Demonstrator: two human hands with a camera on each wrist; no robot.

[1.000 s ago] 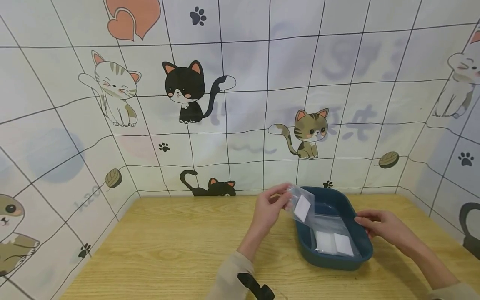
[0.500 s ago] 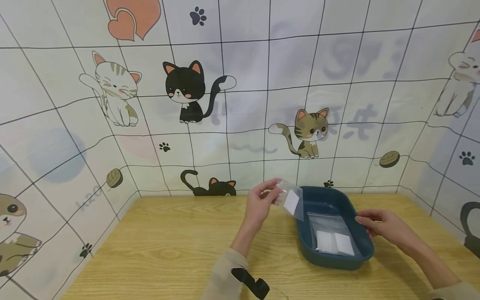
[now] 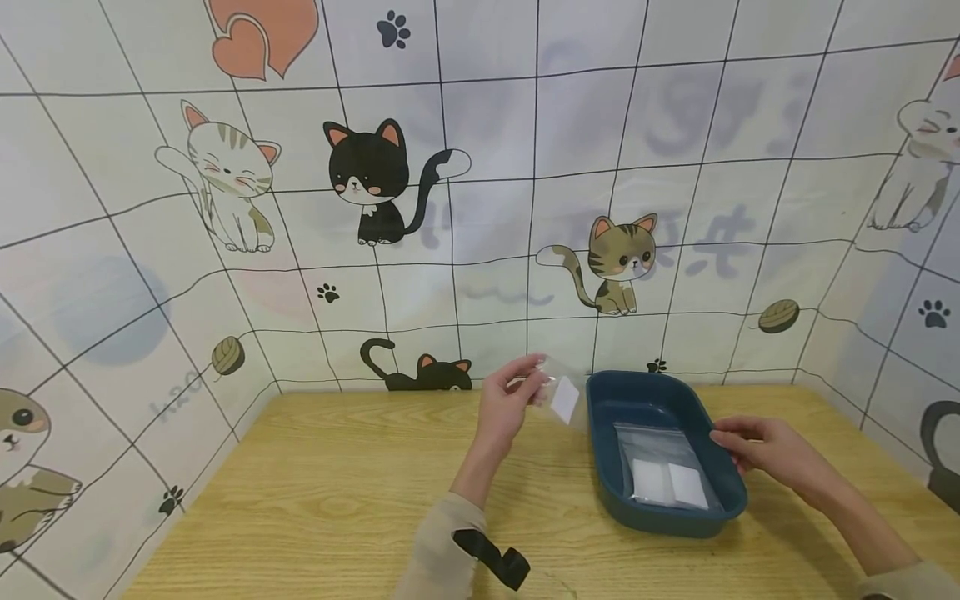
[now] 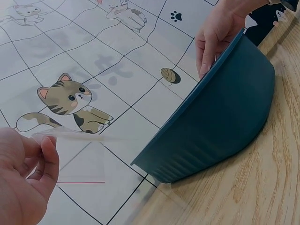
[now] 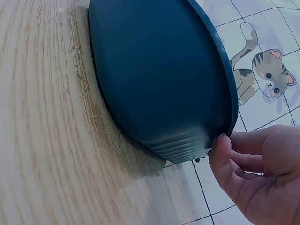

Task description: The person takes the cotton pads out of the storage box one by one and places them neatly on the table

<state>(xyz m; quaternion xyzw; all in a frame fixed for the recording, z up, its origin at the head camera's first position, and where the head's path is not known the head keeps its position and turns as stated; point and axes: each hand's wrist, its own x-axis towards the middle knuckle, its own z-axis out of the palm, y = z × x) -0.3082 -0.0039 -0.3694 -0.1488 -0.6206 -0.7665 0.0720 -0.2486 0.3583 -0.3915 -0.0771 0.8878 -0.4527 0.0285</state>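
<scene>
My left hand (image 3: 506, 404) pinches the corner of a small clear zip bag (image 3: 561, 395) with a white square inside it. It holds the bag up in the air, just left of a dark blue plastic basin (image 3: 652, 523). In the left wrist view the bag (image 4: 84, 137) shows nearly edge-on between thumb and fingers. On the basin's right side, my right hand (image 3: 765, 450) grips the rim between thumb and fingers, and the right wrist view shows the thumb (image 5: 221, 152) against the outer wall. Inside the basin lies a larger clear zip bag (image 3: 656, 446) holding white squares.
The basin stands on a wood-grain table (image 3: 337, 483) near its back right. Behind and at both sides rises a white sheet (image 3: 487, 225) with a grid and cartoon cats. A black strap (image 3: 491, 558) circles the left sleeve.
My left hand has moved left with the small bag, from over the basin to beside it. The right hand has stayed at the basin's rim.
</scene>
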